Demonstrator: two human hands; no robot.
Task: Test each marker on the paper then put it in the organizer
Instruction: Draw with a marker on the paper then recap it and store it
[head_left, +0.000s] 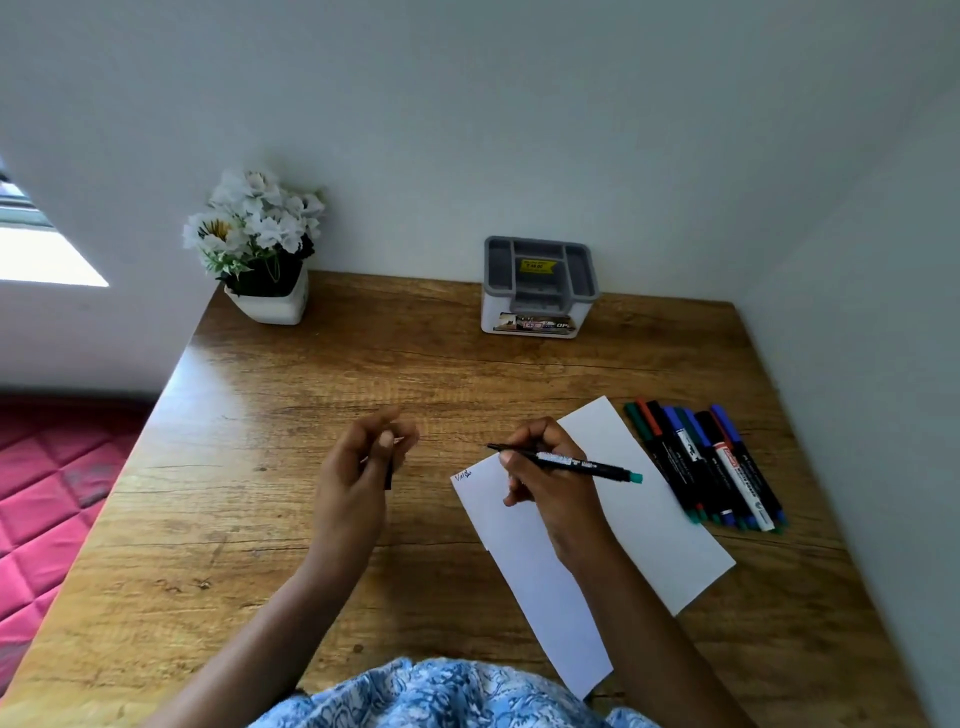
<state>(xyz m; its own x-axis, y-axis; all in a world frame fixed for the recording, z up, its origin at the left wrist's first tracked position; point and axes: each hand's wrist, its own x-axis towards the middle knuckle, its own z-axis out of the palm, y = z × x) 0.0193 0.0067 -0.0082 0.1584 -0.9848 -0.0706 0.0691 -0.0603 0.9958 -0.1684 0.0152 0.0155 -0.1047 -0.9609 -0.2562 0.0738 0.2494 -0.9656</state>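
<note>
Wooden desk tucked into a pale corner, and you're mid-test. Your right hand pinches the teal-ended marker in a writing grip, its tip lifted just past the top-left corner of the paper, where a small scribble sits. Your left hand is curled around something small and dark, probably the cap, though the blur makes that hard to confirm. Progress looks early: the organizer by the back wall shows no markers in its compartments from here, and a row of markers lies just right of the paper, untested as far as I can judge. Cap on, drop it in, then work through the rest.
</note>
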